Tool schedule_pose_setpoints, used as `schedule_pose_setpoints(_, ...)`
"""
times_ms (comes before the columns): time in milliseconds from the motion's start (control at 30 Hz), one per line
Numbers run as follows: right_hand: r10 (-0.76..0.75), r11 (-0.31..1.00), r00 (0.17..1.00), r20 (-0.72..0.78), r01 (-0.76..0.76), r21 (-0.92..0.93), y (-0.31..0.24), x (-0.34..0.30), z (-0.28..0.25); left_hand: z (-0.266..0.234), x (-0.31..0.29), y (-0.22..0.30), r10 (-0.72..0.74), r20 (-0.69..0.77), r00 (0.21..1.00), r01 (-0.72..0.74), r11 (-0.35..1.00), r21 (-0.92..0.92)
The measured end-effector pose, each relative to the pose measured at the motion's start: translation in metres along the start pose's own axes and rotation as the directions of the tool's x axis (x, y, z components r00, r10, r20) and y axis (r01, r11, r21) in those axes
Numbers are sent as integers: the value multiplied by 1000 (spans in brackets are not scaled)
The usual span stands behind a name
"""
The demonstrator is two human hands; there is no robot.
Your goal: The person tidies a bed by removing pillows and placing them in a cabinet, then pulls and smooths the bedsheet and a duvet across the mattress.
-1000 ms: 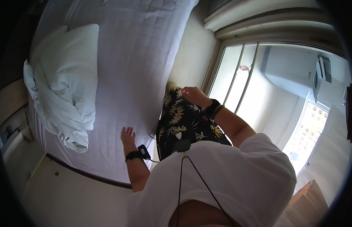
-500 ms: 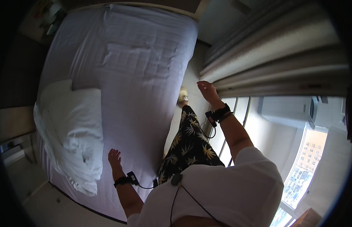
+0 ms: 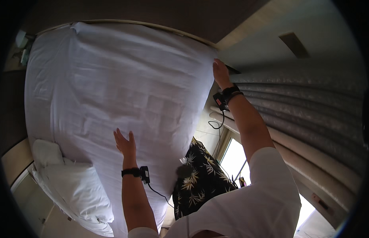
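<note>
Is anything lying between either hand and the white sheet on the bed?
Nothing visible does. The left hand lies flat, fingers spread, directly on the white sheet, and the right hand touches the sheet's far corner by the curtain. The pillows sit apart, at the lower left end of the bed.

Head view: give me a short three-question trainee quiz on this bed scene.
1. True or false: the left hand lies flat and open on the white sheet.
2. Where is the right hand? A) on the pillow B) at the sheet's far corner by the curtain C) on the window
3. What lies at the lower left of the bed?

Key: 1 true; 2 B; 3 a white pillow.
</note>
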State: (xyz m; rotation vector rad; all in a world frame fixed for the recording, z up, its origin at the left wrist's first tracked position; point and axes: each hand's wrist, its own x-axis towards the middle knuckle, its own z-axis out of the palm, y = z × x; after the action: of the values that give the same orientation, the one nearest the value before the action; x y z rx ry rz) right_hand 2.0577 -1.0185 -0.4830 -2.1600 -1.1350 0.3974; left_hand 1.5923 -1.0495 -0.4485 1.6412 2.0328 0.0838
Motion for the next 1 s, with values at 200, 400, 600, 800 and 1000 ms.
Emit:
schedule_pose_setpoints(200, -38, 990, 993, 114, 53, -128, 2, 36, 36, 38, 99, 55, -101, -10, 995, 102, 978, 181)
schedule_pose_setpoints(400, -119, 966, 939, 323, 185, -183, -56, 10, 28, 59, 111, 48, -162, -227, 960, 229, 924, 307)
schedule_pose_setpoints(600, -457, 874, 848, 267, 484, -42, -96, -35, 30, 68, 110, 49, -103, -276, 956, 189, 933, 306)
schedule_pose_setpoints(800, -82, 993, 899, 430, 110, -40, -99, 8, 20, 59, 110, 34, -107, -354, 929, 231, 915, 329)
schedule_pose_setpoints(1000, 38, 961, 997, -60, -53, -272, -28, 26, 16, 64, 106, 43, -149, -173, 974, 195, 936, 293)
